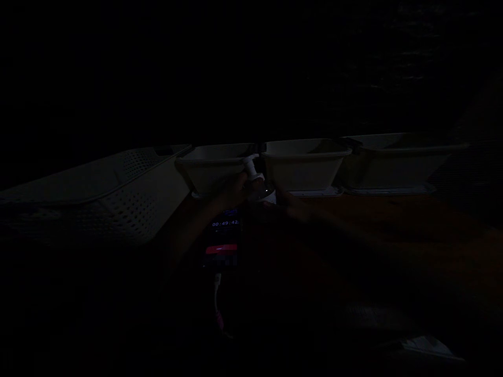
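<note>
Gripping pump bottle (253, 175) in left hand (231, 192), right hand (288, 201) alongside, its grip untellable; pressing pump likely next.

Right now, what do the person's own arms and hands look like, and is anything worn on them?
The frame is very dark. The left hand and right hand show only as dim bare shapes; no glove, ring or watch can be made out. Whether sleeves cover the forearms cannot be told.

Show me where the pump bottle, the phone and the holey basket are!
Pump bottle (251, 168): head view, on its white pump head.
Phone (223, 235): head view, on the lit screen under the timer digits.
Perforated basket (129, 201): head view, on its dotted side wall.
</note>
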The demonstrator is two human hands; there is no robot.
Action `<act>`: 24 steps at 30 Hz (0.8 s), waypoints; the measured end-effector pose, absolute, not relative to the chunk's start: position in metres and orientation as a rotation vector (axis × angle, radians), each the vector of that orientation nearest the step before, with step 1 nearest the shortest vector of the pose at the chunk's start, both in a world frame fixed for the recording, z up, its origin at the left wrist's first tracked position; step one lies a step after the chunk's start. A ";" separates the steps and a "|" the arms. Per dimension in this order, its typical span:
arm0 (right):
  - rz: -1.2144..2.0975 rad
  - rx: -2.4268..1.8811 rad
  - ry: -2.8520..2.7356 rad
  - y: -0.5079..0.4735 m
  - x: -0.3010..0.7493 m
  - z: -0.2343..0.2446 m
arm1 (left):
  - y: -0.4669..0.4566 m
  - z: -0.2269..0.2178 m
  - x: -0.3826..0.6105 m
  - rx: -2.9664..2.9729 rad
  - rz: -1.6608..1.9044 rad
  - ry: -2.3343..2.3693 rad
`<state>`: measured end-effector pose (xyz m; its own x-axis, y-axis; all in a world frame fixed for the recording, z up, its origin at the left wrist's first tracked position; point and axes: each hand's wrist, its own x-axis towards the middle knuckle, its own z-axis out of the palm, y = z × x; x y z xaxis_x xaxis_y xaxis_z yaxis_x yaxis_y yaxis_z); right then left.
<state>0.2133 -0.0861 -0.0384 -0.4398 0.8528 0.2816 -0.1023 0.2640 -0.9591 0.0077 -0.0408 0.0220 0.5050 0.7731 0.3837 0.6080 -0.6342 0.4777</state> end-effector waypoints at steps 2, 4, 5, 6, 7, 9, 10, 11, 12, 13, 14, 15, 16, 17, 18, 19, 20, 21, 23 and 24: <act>1.290 -0.706 -1.642 -0.087 0.214 -0.039 | -0.041 0.022 0.007 2.475 0.838 1.154; 1.272 -0.717 -1.638 -0.088 0.214 -0.039 | -0.040 0.021 0.008 2.482 0.843 1.161; 1.256 -0.730 -1.637 -0.089 0.213 -0.039 | -0.039 0.020 0.008 2.483 0.847 1.174; 1.238 -0.746 -1.643 -0.089 0.213 -0.039 | -0.038 0.019 0.008 2.483 0.850 1.191; 1.220 -0.760 -1.658 -0.089 0.213 -0.039 | -0.038 0.019 0.008 2.479 0.853 1.213; 1.169 -0.768 -1.702 -0.089 0.214 -0.038 | -0.037 0.019 0.007 2.459 0.853 1.237; 1.137 -0.759 -1.733 -0.088 0.214 -0.038 | -0.037 0.019 0.006 2.447 0.847 1.230; 1.107 -0.747 -1.776 -0.088 0.216 -0.036 | -0.037 0.019 0.005 2.437 0.831 1.206; 1.078 -0.735 -1.828 -0.087 0.218 -0.035 | -0.037 0.019 0.004 2.425 0.812 1.172; 1.049 -0.727 -1.886 -0.086 0.220 -0.033 | -0.036 0.020 0.004 2.412 0.793 1.133; 1.023 -0.725 -1.949 -0.085 0.222 -0.030 | -0.035 0.020 0.003 2.401 0.774 1.097; 0.982 -0.727 -2.003 -0.084 0.224 -0.028 | -0.034 0.020 0.002 2.392 0.768 1.068; 0.918 -0.733 -2.032 -0.084 0.226 -0.026 | -0.033 0.020 0.002 2.386 0.779 1.044; 0.848 -0.744 -2.045 -0.083 0.227 -0.024 | -0.032 0.020 0.003 2.384 0.801 1.027; 0.792 -0.754 -2.044 -0.083 0.228 -0.023 | -0.032 0.019 0.003 2.383 0.823 1.018; 0.765 -0.761 -2.040 -0.082 0.229 -0.022 | -0.031 0.019 0.003 2.379 0.832 1.015; 0.778 -0.766 -2.039 -0.083 0.229 -0.021 | -0.031 0.018 0.004 2.370 0.828 1.023; 0.824 -0.770 -2.034 -0.083 0.228 -0.021 | -0.030 0.017 0.004 2.354 0.812 1.037; 0.946 -0.778 -2.005 -0.084 0.227 -0.022 | -0.030 0.016 0.004 2.319 0.782 1.067; 0.977 -0.782 -1.983 -0.084 0.226 -0.023 | -0.030 0.016 0.003 2.307 0.789 1.072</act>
<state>0.2261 -0.0841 -0.0227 -0.5100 0.7772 0.3686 0.1816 0.5161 -0.8371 0.0034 -0.0295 0.0157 0.5287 0.7944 0.2989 0.5218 -0.5819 0.6238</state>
